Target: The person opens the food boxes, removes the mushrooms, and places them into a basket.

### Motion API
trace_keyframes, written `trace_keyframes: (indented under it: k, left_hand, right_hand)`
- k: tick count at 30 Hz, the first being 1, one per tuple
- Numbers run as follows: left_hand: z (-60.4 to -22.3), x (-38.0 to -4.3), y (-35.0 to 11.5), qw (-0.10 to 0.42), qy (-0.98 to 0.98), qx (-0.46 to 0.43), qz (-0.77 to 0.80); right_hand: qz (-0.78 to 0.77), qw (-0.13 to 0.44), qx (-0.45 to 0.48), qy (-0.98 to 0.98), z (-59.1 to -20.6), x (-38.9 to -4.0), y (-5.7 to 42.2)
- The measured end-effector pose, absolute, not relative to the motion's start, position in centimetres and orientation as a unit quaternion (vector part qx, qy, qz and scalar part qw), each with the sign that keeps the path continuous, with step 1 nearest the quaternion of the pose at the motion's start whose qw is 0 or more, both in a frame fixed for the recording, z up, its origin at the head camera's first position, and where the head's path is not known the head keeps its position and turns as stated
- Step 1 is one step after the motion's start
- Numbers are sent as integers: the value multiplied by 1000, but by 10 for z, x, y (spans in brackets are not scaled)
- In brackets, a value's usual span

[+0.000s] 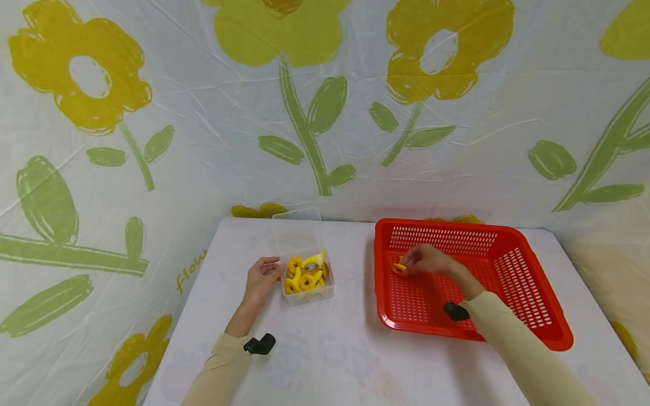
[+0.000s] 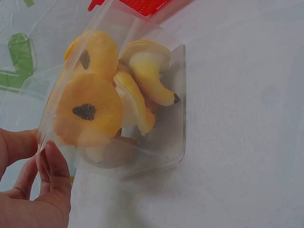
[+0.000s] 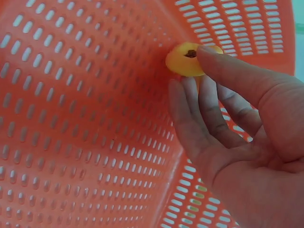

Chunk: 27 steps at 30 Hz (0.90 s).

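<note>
A clear plastic box [image 1: 312, 298] holds several yellow mushrooms [image 1: 307, 280], some showing a dark spot in the cap, one a dark-tipped stem. My left hand [image 1: 261, 282] is at the box's left side; in the left wrist view its thumb and fingers pinch the clear wall [image 2: 45, 135]. On the right, my right hand [image 1: 431, 262] reaches inside a red plastic basket [image 1: 382, 293], near its left wall. It pinches one yellow mushroom [image 3: 180, 61], thumb on top of the cap and fingers below. Its stem is mostly hidden behind the fingers.
The box's clear lid [image 1: 297, 228] stands raised at the back. The basket has slotted walls and a high rim, and takes up the right part of the white table [image 1: 350, 316]. A flower-printed cloth [image 1: 244, 113] hangs behind the table.
</note>
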State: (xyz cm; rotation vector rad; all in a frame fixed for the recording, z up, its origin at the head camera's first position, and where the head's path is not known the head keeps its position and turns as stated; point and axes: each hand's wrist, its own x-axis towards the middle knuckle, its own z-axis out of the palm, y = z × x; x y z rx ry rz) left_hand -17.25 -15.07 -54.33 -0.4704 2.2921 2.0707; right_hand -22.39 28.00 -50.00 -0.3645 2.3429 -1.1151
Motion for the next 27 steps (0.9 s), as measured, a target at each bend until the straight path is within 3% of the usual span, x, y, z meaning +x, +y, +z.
trace_keyframes:
  k: [17, 27]
  left_hand:
    - [-543, -172, -151, 10, 738, -157, 656]
    - [-541, -171, -150, 13, 747, -154, 646]
  right_hand:
    - [-457, 199, -90, 862, -472, -216, 258]
    - [-529, 201, -97, 819, -450, -217, 234]
